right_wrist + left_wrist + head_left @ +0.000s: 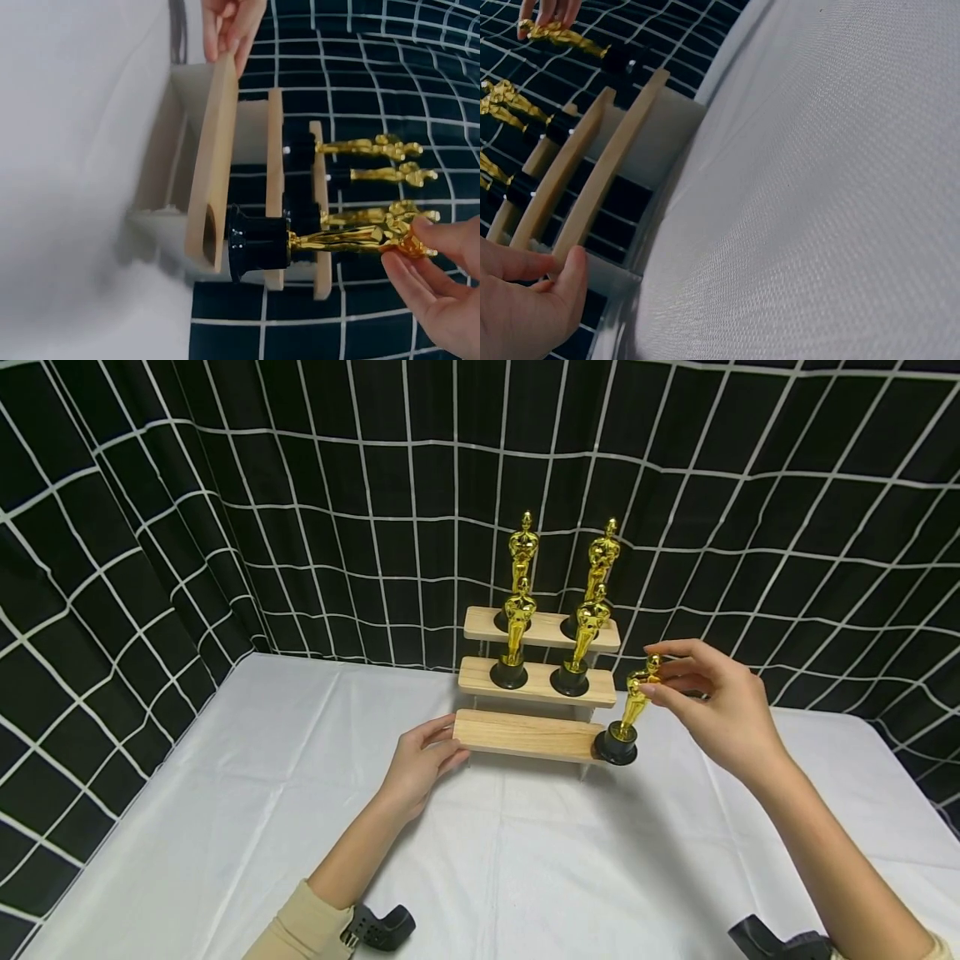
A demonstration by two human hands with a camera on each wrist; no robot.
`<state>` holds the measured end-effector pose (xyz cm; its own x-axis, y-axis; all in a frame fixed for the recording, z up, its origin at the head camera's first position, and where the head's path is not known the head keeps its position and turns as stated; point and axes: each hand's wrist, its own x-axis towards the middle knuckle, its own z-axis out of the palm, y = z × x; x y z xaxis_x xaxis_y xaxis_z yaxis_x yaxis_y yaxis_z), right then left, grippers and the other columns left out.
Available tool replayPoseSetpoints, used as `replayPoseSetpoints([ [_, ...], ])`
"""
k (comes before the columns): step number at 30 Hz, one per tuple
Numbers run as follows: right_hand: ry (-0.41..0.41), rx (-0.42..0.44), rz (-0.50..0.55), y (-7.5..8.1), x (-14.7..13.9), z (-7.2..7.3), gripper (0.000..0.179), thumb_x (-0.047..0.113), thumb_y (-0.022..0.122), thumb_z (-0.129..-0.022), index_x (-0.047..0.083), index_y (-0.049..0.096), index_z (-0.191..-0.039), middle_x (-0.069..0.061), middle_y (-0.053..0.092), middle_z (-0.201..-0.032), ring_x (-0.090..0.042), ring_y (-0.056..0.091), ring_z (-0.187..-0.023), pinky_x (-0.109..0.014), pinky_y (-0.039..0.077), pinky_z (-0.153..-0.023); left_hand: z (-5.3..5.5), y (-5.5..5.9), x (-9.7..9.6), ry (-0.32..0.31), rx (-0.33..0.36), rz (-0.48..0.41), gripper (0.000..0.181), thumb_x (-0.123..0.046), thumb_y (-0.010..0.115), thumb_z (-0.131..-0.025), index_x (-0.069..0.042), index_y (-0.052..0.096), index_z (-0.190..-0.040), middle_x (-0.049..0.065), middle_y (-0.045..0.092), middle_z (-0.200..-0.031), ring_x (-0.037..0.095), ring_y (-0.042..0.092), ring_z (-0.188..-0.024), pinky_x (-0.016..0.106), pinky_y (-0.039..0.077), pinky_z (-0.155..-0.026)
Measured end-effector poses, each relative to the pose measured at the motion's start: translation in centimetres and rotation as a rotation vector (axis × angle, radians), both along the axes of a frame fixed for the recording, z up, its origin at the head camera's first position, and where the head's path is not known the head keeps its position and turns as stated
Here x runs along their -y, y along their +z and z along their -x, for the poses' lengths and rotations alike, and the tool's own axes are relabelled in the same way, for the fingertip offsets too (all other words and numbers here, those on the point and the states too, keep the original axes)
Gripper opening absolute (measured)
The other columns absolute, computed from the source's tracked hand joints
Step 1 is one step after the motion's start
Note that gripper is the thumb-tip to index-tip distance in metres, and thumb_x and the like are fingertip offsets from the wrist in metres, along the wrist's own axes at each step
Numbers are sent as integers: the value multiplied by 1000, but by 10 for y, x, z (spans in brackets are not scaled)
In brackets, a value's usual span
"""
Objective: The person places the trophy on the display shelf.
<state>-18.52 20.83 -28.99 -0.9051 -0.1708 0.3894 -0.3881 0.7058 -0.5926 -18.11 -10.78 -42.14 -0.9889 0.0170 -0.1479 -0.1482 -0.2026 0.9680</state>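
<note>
In the head view my right hand (pixel 720 710) pinches a gold trophy statuette (pixel 637 697) by its head and upper body. Its round black base (pixel 617 745) is at the right end of the lowest wooden shelf (pixel 525 735), partly past the edge. The right wrist view shows the base (pixel 259 244) close over the board; I cannot tell whether they touch. My left hand (pixel 418 764) holds that shelf's left end, thumb and fingers about the board (pixel 611 165). Two statuettes stand on the middle tier (pixel 538 681), two more on the top tier (pixel 540 631).
The three-tier stand has clear side panels (pixel 664 139) and rests on a white tablecloth (pixel 465 877). Behind it hangs a black curtain (pixel 360 535) with a white grid. Black wrist-worn devices (pixel 382 928) show at both forearms.
</note>
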Motion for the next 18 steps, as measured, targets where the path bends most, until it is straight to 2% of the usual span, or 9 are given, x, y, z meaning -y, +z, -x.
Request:
replayPoseSetpoints([
  [7,33,19,36,5,19,5,40,5,78,-95,5,67,-133,-21,76,-111,18,59,-84,1,49,-72,0,1,0,-1,-5,-6,49,11,48,-104,12,43,-153,34,51,-142,27,65,-116,25,62,-103],
  [13,57,38,70,5,34,9,41,6,79,-96,7,67,-135,-22,76,-113,11,63,-85,-6,52,-70,0,0,-1,-2,-6,-2,50,11,48,-104,12,43,-153,34,51,-142,28,65,-116,26,62,-102],
  [18,77,41,92,6,48,11,41,5,78,-96,7,66,-136,-22,76,-115,-24,75,-97,-9,52,-68,1,-1,0,3,-3,-4,50,11,50,-103,12,44,-153,34,52,-141,30,66,-118,25,63,-101],
])
